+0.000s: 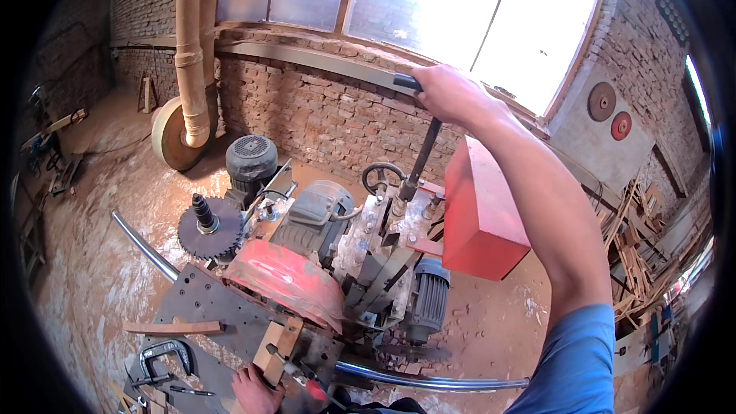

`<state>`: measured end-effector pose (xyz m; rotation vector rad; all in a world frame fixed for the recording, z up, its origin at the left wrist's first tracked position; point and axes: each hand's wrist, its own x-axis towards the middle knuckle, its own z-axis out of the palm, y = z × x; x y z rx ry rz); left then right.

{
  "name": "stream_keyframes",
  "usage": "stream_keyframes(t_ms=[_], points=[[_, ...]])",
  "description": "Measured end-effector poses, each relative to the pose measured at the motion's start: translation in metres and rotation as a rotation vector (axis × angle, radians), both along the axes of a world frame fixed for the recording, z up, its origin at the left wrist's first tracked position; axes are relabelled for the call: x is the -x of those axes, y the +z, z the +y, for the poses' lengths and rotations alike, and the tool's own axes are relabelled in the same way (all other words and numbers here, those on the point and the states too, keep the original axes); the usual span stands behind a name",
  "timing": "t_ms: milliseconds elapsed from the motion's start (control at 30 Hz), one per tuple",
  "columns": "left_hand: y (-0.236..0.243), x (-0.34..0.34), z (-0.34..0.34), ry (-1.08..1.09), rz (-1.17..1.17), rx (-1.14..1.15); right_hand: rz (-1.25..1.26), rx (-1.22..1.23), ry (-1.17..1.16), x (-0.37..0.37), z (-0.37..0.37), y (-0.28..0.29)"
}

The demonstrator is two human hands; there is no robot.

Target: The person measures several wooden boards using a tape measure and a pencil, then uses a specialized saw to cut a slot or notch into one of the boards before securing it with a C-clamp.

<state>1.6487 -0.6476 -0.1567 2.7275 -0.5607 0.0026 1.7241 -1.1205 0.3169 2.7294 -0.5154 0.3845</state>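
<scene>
My right arm, in a blue sleeve, is stretched far forward. My right hand (pixel 452 94) is closed round the black grip end of a lever (pixel 424 155), which rises from the woodworking machine. Low in the head view, my left hand (pixel 257 391) has its fingers bent against the near end of a wooden block (pixel 268 354) on the dark metal worktable (pixel 205 300). A toggle clamp (pixel 287 364) with a red tip sits beside the block. Just beyond is the machine's red blade guard (pixel 287 276), with a grey motor (pixel 318 207) behind it.
A toothed saw blade (pixel 208 230) on an upright spindle stands exposed at left. A red box (pixel 487 215) hangs under my right arm. A C-clamp (pixel 165 359) and a curved wooden strip (pixel 172 328) lie on the worktable. Curved metal rails (pixel 437 383) flank the machine. Scrap wood (pixel 632 249) leans at right.
</scene>
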Motion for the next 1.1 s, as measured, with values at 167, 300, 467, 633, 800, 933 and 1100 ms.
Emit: stream_keyframes(t_ms=[167, 300, 467, 633, 800, 933, 1100], points=[[0.0, 0.009, -0.007, 0.017, 0.057, -0.005, -0.23, 0.097, 0.079, 0.029, -0.023, 0.042], [0.0, 0.01, -0.006, 0.035, 0.051, 0.003, -0.321, 0.097, 0.101, 0.031, -0.036, 0.034], [-0.002, 0.01, -0.007, 0.022, 0.009, 0.029, -0.252, 0.046, 0.076, 0.029, -0.05, -0.002], [0.001, 0.009, -0.008, 0.021, -0.001, 0.029, -0.279, -0.023, 0.02, 0.036, -0.049, 0.001], [0.007, 0.01, -0.01, 0.041, 0.002, 0.022, -0.243, -0.049, 0.013, 0.045, -0.041, -0.002], [0.009, 0.011, -0.013, 0.019, 0.013, 0.02, -0.247, -0.054, -0.024, 0.048, -0.045, -0.007], [0.008, 0.009, -0.011, 0.021, 0.018, 0.036, -0.19, 0.042, -0.15, 0.031, -0.013, -0.003]])
